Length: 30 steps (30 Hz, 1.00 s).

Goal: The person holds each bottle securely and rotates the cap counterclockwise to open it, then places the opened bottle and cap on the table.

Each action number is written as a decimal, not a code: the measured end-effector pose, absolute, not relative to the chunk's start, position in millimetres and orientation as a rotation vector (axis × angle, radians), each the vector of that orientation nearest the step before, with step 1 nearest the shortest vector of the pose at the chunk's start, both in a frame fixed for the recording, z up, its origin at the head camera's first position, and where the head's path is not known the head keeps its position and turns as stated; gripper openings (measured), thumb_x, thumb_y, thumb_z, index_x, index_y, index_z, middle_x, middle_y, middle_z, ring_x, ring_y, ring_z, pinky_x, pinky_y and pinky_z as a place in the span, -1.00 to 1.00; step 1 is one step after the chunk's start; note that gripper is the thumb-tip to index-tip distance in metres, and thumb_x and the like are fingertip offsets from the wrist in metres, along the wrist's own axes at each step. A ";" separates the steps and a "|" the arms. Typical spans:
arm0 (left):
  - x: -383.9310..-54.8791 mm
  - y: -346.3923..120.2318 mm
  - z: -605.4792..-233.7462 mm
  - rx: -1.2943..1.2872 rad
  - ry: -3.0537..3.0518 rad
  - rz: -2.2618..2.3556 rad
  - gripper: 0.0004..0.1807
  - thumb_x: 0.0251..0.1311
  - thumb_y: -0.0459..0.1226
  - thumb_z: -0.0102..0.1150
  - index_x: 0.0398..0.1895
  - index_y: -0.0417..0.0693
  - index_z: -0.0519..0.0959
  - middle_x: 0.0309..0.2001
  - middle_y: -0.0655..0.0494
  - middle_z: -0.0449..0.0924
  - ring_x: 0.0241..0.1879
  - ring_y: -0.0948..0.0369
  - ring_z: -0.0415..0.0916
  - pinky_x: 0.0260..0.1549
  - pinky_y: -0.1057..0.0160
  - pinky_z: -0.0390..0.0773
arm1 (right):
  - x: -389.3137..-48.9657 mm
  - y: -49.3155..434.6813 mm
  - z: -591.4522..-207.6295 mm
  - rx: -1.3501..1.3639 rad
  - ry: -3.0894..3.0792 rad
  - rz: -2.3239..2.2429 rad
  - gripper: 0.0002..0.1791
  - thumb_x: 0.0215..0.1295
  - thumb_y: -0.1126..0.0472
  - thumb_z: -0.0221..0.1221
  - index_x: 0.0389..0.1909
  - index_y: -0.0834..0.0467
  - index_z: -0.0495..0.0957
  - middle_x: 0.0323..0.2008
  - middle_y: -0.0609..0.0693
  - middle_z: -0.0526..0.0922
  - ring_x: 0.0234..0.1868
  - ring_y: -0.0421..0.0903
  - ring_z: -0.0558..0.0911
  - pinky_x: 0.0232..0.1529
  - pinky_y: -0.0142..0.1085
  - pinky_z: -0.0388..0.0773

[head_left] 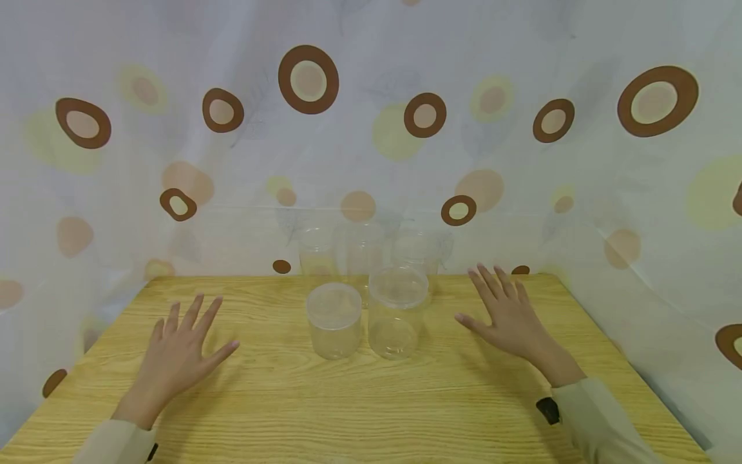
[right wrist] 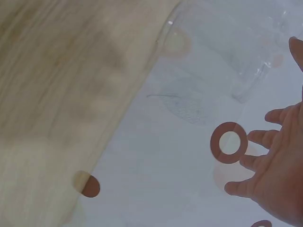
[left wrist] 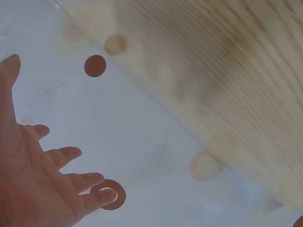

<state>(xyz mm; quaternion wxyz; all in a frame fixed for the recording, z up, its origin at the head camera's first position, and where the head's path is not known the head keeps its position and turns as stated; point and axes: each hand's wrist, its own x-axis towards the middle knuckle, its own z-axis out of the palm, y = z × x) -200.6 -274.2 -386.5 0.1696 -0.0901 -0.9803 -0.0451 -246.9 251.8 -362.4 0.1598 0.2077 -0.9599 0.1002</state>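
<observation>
Hanging behind the taller front jar [head_left: 397,325] and folding forward to its left and right, a pale sheet [head_left: 243,38] carries brown rings, peach and yellow-green dots and faint grey leaves. Beneath that jar spreads a table [head_left: 290,412] with a yellowish, lengthwise wood grain; its far edge lies behind the jar, against the sheet. The landmark jar itself is a clear, colourless cylinder, standing upright a little right of the table's centre, its pale rim catching the light. Behind it are three more see-through jars, so faint that the pattern shows through them: a back-left jar [head_left: 317,258], a back-middle jar [head_left: 361,254] and a back-right jar [head_left: 415,243], the last partly hidden by it. Just beside it on the left stands a low jar [head_left: 335,325], shorter, with a cloudy, whitish top. Two forearms in beige sleeves [head_left: 597,419] reach in from the near side, well apart. The left hand [head_left: 180,351] is well to the landmark jar's left, the right hand [head_left: 513,319] nearer, on its right; both have fingers straight and fanned, thumbs pointing inward, backs upward, holding nothing. A small black piece [head_left: 547,410] sits at the right cuff.
</observation>
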 end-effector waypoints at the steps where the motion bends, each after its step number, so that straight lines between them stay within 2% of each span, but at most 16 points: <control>1: -201.3 -272.3 -385.5 -0.264 -2.776 -0.126 -0.06 0.09 0.29 -0.05 0.44 0.21 -0.17 0.39 -0.21 -0.02 0.25 -0.42 -0.06 0.05 -0.45 0.00 | -247.8 250.2 -360.1 0.600 -2.729 0.286 -0.06 0.20 -0.26 0.03 0.43 0.06 -0.18 0.42 0.19 -0.07 0.43 0.20 -0.19 0.23 0.32 -0.19; 14: -209.6 -244.0 -370.4 -0.409 -2.643 -0.122 -0.12 0.07 0.22 0.06 0.39 0.05 0.07 0.29 -0.21 0.18 0.21 -0.31 0.11 0.04 -0.31 0.20 | -256.0 223.8 -334.9 0.667 -2.649 0.292 -0.09 0.16 -0.27 0.07 0.40 0.12 -0.01 0.38 0.16 0.09 0.39 0.20 0.01 0.24 0.24 -0.03; 23: -216.4 -216.9 -358.0 -0.499 -2.611 -0.186 -0.15 0.09 0.19 0.07 0.38 0.03 0.09 0.30 -0.12 0.21 0.22 -0.17 0.18 0.06 -0.24 0.24 | -259.6 205.8 -321.5 0.774 -2.597 0.330 -0.14 0.17 -0.22 0.09 0.36 0.18 0.07 0.32 0.15 0.21 0.34 0.22 0.13 0.26 0.15 0.07; 30: -221.8 -193.1 -352.8 -0.599 -2.563 -0.234 -0.14 0.07 0.17 0.11 0.36 -0.03 0.13 0.25 -0.09 0.28 0.22 -0.11 0.23 0.03 -0.20 0.31 | -261.9 194.0 -317.3 0.843 -2.584 0.393 -0.16 0.17 -0.21 0.10 0.36 0.14 0.08 0.29 0.12 0.25 0.30 0.16 0.23 0.24 0.12 0.14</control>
